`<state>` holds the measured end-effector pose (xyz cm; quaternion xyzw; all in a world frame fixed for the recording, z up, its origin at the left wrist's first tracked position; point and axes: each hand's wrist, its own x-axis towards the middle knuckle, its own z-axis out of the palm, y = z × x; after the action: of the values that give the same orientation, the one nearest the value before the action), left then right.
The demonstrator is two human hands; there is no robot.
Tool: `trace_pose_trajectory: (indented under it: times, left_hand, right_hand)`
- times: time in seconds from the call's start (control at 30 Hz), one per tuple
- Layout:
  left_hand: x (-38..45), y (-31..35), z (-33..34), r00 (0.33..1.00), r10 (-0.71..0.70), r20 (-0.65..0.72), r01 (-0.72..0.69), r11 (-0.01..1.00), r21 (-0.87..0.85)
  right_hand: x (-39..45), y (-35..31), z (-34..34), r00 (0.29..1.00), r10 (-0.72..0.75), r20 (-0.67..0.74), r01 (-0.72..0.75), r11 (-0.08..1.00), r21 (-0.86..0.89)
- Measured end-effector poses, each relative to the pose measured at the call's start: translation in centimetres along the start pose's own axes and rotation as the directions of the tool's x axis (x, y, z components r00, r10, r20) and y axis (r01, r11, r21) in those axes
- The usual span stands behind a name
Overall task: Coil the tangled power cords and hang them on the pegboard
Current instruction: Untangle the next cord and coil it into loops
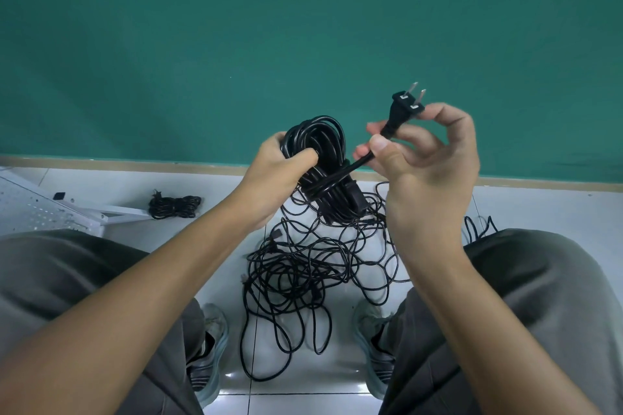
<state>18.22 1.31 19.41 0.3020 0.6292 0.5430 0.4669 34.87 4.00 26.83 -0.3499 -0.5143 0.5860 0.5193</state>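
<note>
Both hands work above the floor [526,209]: our left hand [274,167] is wrapped around a black coil [320,158], thumb hooked over the strands, holding it upright between our knees. Our right hand [424,158] pinches the cord's free end just below the plug [404,108], thumb and fingers curled on it, so the plug stands tilted up with its 2 flat prongs pointing away from us. A short stretch of cord runs from that pinch down to the coil, where turns cross its middle. Below the coil, on the white tiles between our 2 shoes [209,347], lies a loose tangle [303,273] of black cord. Another bundle [174,207], already wound, lies on the floor to the left, just beside the white pegboard [30,209], which lies flat at the left edge. A green wall [303,27] fills the upper part of the view.
</note>
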Motion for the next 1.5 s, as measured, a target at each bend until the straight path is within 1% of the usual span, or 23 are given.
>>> trace_pose_trajectory:
  times: [0.1, 0.17, 0.2, 0.27, 0.43, 0.53, 0.67, 0.73, 0.93, 1.13, 1.3, 1.43, 1.5]
  left_hand:
    - [-0.3, -0.7, -0.6, 0.989, -0.089, 0.121, 0.075, 0.99, 0.119]
    - [-0.6, -0.9, -0.8, 0.988, -0.096, 0.119, 0.081, 0.989, 0.119]
    - [-0.6, -0.9, -1.0, 0.99, -0.097, 0.1, 0.089, 0.992, 0.084]
    - [-0.6, -0.6, -1.1, 0.989, -0.127, 0.08, 0.13, 0.991, -0.039]
    - [-1.0, 0.0, -1.1, 0.981, -0.169, 0.099, 0.19, 0.943, -0.275]
    - [-0.9, 0.2, -1.1, 0.983, -0.144, 0.115, 0.174, 0.929, -0.325]
    - [-1.2, 0.1, -1.0, 0.983, -0.088, 0.159, 0.133, 0.945, -0.298]
    - [-1.4, -0.1, -0.7, 0.98, -0.066, 0.188, 0.12, 0.948, -0.294]
    - [-1.5, -0.5, -0.6, 0.978, 0.011, 0.207, 0.039, 0.97, -0.239]
    - [-1.8, -0.5, 0.0, 0.98, 0.079, 0.185, -0.054, 0.989, -0.134]
    - [-1.8, -0.9, 0.1, 0.987, 0.08, 0.141, -0.077, 0.997, -0.026]
    - [-1.8, -1.0, 0.0, 0.98, 0.072, 0.184, -0.075, 0.997, 0.006]
    - [-1.7, -1.0, 0.1, 0.979, 0.062, 0.193, -0.067, 0.998, 0.021]
  right_hand:
    - [0.3, 0.1, -0.3, 0.997, -0.076, 0.021, 0.077, 0.993, -0.093]
    - [0.3, 0.4, -0.6, 0.996, -0.082, 0.04, 0.087, 0.984, -0.156]
    - [0.3, 0.7, -0.8, 0.995, -0.079, 0.055, 0.089, 0.976, -0.198]
    - [0.5, 1.5, -1.3, 0.994, -0.061, 0.094, 0.085, 0.954, -0.288]
    - [1.3, 2.9, -2.1, 0.986, 0.029, 0.165, 0.046, 0.9, -0.434]
    - [1.5, 3.3, -2.1, 0.978, 0.061, 0.202, 0.051, 0.861, -0.506]
    - [1.9, 3.5, -1.9, 0.97, 0.092, 0.223, 0.058, 0.807, -0.588]
    - [2.1, 3.3, -1.9, 0.971, 0.086, 0.224, 0.078, 0.77, -0.634]
    - [2.9, 3.2, -2.9, 0.974, 0.102, 0.202, 0.078, 0.688, -0.722]
    - [3.3, 3.5, -3.3, 0.956, 0.235, 0.177, -0.021, 0.656, -0.755]
    - [4.1, 3.2, -3.6, 0.921, 0.311, 0.235, -0.035, 0.666, -0.745]
    - [4.7, 3.5, -3.7, 0.883, 0.37, 0.289, -0.014, 0.635, -0.772]
    - [4.6, 3.8, -3.6, 0.873, 0.39, 0.293, -0.028, 0.641, -0.767]
